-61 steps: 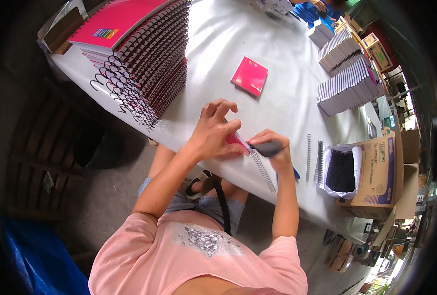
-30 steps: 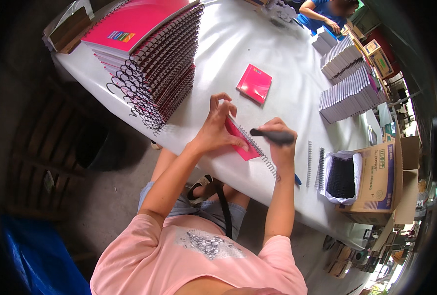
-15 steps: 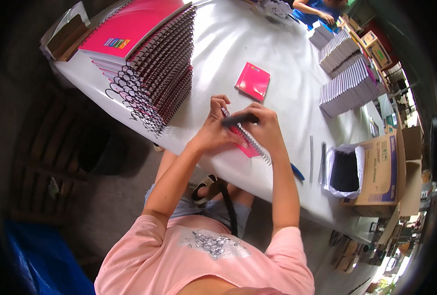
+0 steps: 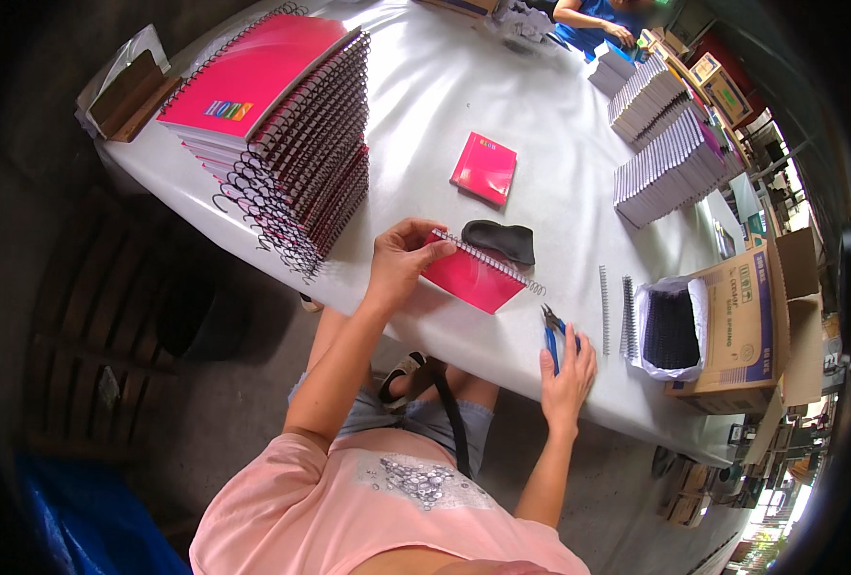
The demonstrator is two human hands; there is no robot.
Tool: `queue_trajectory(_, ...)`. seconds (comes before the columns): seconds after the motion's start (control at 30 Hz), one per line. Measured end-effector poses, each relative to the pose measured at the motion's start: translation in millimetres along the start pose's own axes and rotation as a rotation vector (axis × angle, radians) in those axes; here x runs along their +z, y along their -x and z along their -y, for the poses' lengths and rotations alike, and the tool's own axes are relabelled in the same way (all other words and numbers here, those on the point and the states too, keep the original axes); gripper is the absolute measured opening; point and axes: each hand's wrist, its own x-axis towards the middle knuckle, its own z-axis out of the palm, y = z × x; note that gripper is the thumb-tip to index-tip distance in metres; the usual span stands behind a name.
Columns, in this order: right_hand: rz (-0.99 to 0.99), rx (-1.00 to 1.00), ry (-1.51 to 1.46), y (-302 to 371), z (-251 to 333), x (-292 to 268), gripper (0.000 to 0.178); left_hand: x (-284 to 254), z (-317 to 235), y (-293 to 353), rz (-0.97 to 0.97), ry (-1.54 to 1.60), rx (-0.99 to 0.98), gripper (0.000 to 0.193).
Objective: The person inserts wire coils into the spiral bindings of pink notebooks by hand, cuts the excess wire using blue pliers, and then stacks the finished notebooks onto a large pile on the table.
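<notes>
My left hand (image 4: 408,259) pinches a small pink notebook (image 4: 475,279) at its upper left corner, tilted above the table near the front edge. A wire coil (image 4: 488,257) runs through its top edge, and a loose end sticks out past the right corner. Just behind the notebook lies a black, curved, flat-looking piece (image 4: 498,241), whose kind I cannot make out. To the right, my right hand (image 4: 567,379) has its thumb and fingers round the blue handles of a pair of pliers (image 4: 553,337), jaws pointing away from me. Another pink notebook (image 4: 485,169) lies farther back.
At left rises a tall stack of pink spiral notebooks (image 4: 282,125). Loose coils (image 4: 629,316) lie right of the pliers, beside a cardboard box (image 4: 732,326) and a white-lined pack of black coils (image 4: 673,329). Book stacks (image 4: 670,168) and another person (image 4: 603,24) are at far right.
My right hand has left the coil and the black piece, which now lies on the table. It has moved right and down onto the pliers. My left hand keeps the notebook, now more visible.
</notes>
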Motion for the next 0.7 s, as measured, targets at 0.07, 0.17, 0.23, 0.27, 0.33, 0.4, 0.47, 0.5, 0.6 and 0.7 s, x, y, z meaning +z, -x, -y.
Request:
queue_trajectory(0.07, -0.006, 0.066, -0.147, 5.5, 6.3, 2.5, 0.057, 5.3, 1.8, 8.7, -0.044, -0.035, -0.046, 0.021)
queue_trajectory(0.17, -0.104, 0.145, -0.505, 0.2, 39.6, -12.0, 0.054, 25.6, 0.5, 18.5, -0.066, 0.21, 0.089, 0.018)
queue_trajectory(0.23, -0.1, 0.069, -1.0, -7.7, 78.4, -42.2, 0.05, 32.8, -9.1, 27.3, -0.116, 0.102, 0.24, 0.017)
queue_trajectory(0.27, -0.027, -0.042, -0.906, -12.1, 91.7, -56.6, 0.048, 31.6, -11.4, 29.2, -0.164, 0.063, 0.286, 0.016)
queue_trajectory(0.33, -0.003, -0.175, -0.727, -19.7, 108.8, -70.3, 0.043, 31.4, -8.8, 30.3, -0.152, -0.039, 0.398, 0.016)
queue_trajectory(0.4, -0.064, -0.198, -0.668, -27.4, 117.2, -73.2, 0.043, 33.5, -10.9, 31.2, -0.148, -0.139, 0.52, 0.016)
queue_trajectory(0.47, -0.107, -0.222, -0.606, -31.2, 119.9, -78.3, 0.043, 35.8, -13.4, 32.5, -0.176, -0.094, 0.56, 0.017)
queue_trajectory(0.5, -0.109, -0.222, -0.607, -33.0, 120.7, -81.1, 0.043, 34.8, -14.1, 32.1, -0.176, -0.095, 0.562, 0.017)
queue_trajectory(0.6, -0.09, -0.25, -0.594, -36.5, 122.0, -84.4, 0.043, 31.2, -15.9, 31.9, -0.141, -0.178, 0.705, 0.018)
queue_trajectory(0.7, -0.067, -0.265, -0.606, -37.7, 122.6, -84.0, 0.042, 29.4, -18.3, 32.5, -0.129, -0.288, 0.747, 0.021)
